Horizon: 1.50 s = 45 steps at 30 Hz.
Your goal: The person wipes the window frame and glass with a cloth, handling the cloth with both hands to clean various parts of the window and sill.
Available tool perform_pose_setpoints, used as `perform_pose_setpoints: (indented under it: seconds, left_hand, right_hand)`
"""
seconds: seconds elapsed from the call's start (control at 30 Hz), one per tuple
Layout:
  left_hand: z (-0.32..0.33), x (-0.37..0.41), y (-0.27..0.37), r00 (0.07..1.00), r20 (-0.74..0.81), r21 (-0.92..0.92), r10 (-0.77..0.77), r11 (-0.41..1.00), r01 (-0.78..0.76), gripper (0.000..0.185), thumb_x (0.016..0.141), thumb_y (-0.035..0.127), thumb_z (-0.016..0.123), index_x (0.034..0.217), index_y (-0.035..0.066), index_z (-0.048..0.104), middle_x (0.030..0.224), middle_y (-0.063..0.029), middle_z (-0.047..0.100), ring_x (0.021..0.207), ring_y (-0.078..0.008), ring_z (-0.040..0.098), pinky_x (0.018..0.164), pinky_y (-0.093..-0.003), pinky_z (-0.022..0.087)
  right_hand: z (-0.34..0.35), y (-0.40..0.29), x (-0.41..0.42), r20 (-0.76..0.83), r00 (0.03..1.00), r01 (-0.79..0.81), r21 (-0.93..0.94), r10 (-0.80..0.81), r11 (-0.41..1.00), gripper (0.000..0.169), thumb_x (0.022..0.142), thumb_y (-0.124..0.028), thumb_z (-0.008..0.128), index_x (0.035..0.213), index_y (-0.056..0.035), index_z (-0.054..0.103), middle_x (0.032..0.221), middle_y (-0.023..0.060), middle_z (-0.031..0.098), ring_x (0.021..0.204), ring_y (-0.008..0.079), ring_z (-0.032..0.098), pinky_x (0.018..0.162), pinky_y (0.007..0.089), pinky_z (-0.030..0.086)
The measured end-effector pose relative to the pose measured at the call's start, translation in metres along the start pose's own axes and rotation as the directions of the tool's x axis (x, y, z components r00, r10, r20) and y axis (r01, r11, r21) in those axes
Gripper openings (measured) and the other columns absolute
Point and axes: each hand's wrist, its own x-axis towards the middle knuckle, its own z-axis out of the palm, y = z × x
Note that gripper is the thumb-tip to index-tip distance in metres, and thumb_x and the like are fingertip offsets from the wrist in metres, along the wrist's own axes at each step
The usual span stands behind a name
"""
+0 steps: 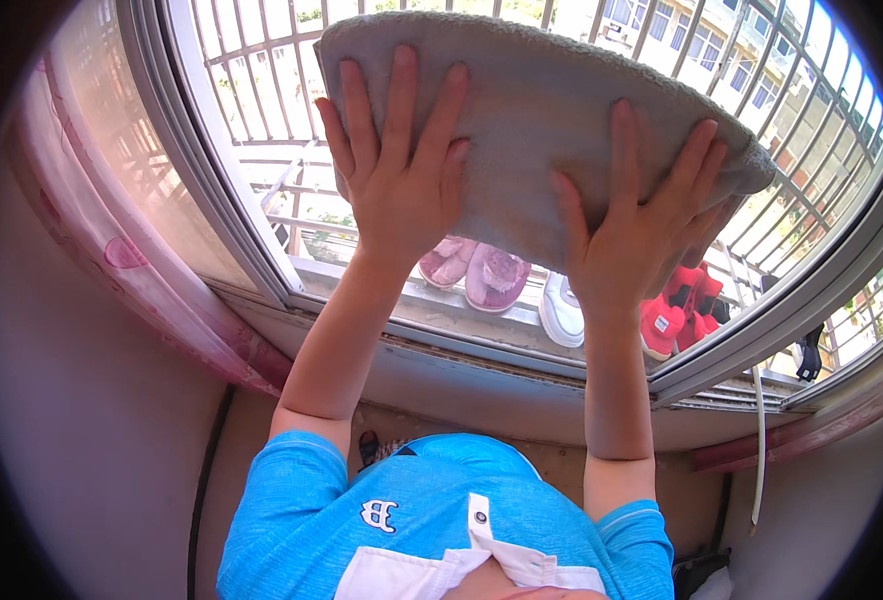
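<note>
A grey cloth (520, 142) with a fluffy edge, perhaps a towel, is spread out before me in the open window, level with my raised arms. What holds it up is hidden. My left hand (404, 172) lies on its left part, palm against the fabric and fingers spread wide. Against the right part rests my right hand (629, 225), its thumb apart and its fingers pointing up and to the right. The thumbs also lie on the near face, and neither hand is closed around the cloth.
Shoes stand on the outer ledge: pink fluffy slippers (498, 277), a white shoe (561, 311) and red shoes (663, 322). Metal bars (254, 71) enclose the window outside. A pink curtain (123, 247) hangs left; a pale strap (759, 450) dangles at right.
</note>
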Motion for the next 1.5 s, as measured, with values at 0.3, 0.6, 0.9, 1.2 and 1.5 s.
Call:
perform_pose_setpoints:
  seconds: [0.3,0.6,0.9,1.2,1.5]
  left_hand:
    - [0.002,-0.037,-0.024,0.999,-0.038,-0.005,-0.035,0.999,0.035,0.043,0.098,0.036,0.036,0.131,0.018,0.057,0.148,-0.0157,0.037,0.137,-0.0470,0.024,0.113,-0.0574,0.013]
    - [0.001,-0.058,-0.027,1.000,-0.017,0.001,0.001,1.000,-0.001,0.047,0.097,0.035,0.036,0.130,0.008,0.055,0.145,-0.0240,0.036,0.136,-0.0523,0.023,0.110,-0.0607,0.014]
    - [0.003,-0.087,-0.035,0.999,0.011,-0.018,0.042,0.999,-0.042,0.056,0.096,0.049,0.036,0.125,0.006,0.057,0.144,-0.0285,0.035,0.134,-0.0566,0.022,0.107,-0.0652,0.015]
    - [0.001,-0.141,-0.050,0.998,0.052,-0.089,-0.021,0.996,0.025,0.056,0.084,0.067,0.047,0.125,0.031,0.059,0.146,-0.0080,0.040,0.140,-0.0421,0.021,0.108,-0.0682,0.016]
    - [-0.006,-0.126,-0.083,0.993,0.035,-0.069,0.115,0.991,-0.113,0.048,0.087,0.065,0.043,0.123,0.038,0.058,0.139,0.0023,0.045,0.134,-0.0326,0.032,0.110,-0.0630,0.021]
  right_hand:
    - [0.022,-0.025,-0.025,0.036,0.998,-0.039,-0.070,0.041,0.997,0.057,0.083,-0.063,0.055,0.132,-0.0352,0.054,0.150,0.0215,0.030,0.136,0.0450,0.028,0.101,0.0711,0.010]
    - [0.027,-0.026,-0.050,0.052,0.999,-0.004,-0.099,0.009,0.995,0.060,0.085,-0.064,0.050,0.134,-0.0284,0.052,0.149,0.0249,0.028,0.136,0.0476,0.026,0.103,0.0730,0.004]
    - [0.027,-0.039,-0.073,0.097,0.995,0.016,-0.125,-0.004,0.992,0.081,0.077,-0.076,0.051,0.139,-0.0233,0.044,0.148,0.0283,0.025,0.135,0.0514,0.023,0.101,0.0741,0.008]
    - [0.037,-0.066,-0.127,0.158,0.986,-0.046,0.007,0.045,0.999,0.087,0.079,-0.065,0.061,0.146,-0.0171,0.033,0.151,0.0288,0.015,0.138,0.0522,0.015,0.103,0.0719,0.011]
    - [0.044,-0.104,-0.134,0.233,0.961,-0.162,0.039,0.149,0.986,0.081,0.088,-0.051,0.056,0.150,-0.0126,0.021,0.152,0.0303,0.007,0.140,0.0512,0.009,0.106,0.0660,0.013]
